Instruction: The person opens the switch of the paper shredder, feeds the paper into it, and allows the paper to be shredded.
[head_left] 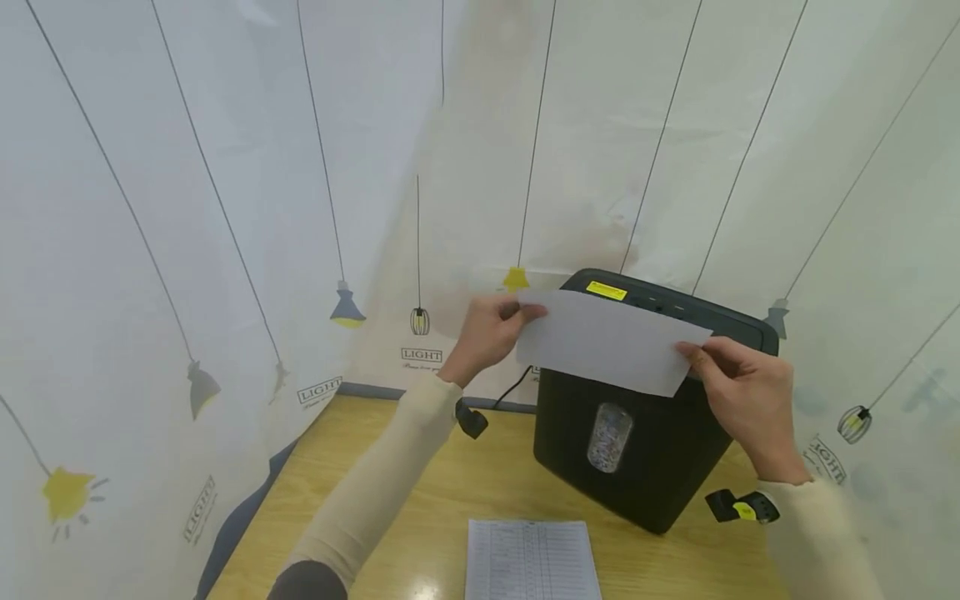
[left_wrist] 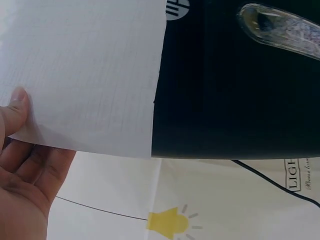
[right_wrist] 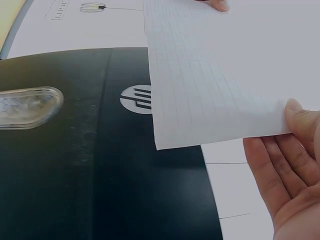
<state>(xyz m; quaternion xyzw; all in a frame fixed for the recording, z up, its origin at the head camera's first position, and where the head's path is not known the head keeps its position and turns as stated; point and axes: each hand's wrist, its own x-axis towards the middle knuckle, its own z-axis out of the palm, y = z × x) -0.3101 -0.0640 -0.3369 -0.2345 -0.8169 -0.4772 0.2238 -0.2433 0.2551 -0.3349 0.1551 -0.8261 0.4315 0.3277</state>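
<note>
Both hands hold a white sheet of paper (head_left: 600, 342) by its two side edges, over the upper front of a black paper shredder (head_left: 622, 442). My left hand (head_left: 491, 333) pinches the left edge between thumb and fingers. On the right edge, my right hand (head_left: 746, 392) does the same. Faint printed lines show through the sheet (right_wrist: 210, 85) in the right wrist view. The paper hides part of the shredder's top, and its feed slot cannot be made out. Paper shreds fill the shredder's clear window (head_left: 610, 437).
A stack of printed sheets (head_left: 531, 558) lies on the wooden table (head_left: 405, 500) in front of the shredder. A black cord (head_left: 513, 387) runs behind it on the left. White wall covering (head_left: 420, 250) with printed lamps stands close behind.
</note>
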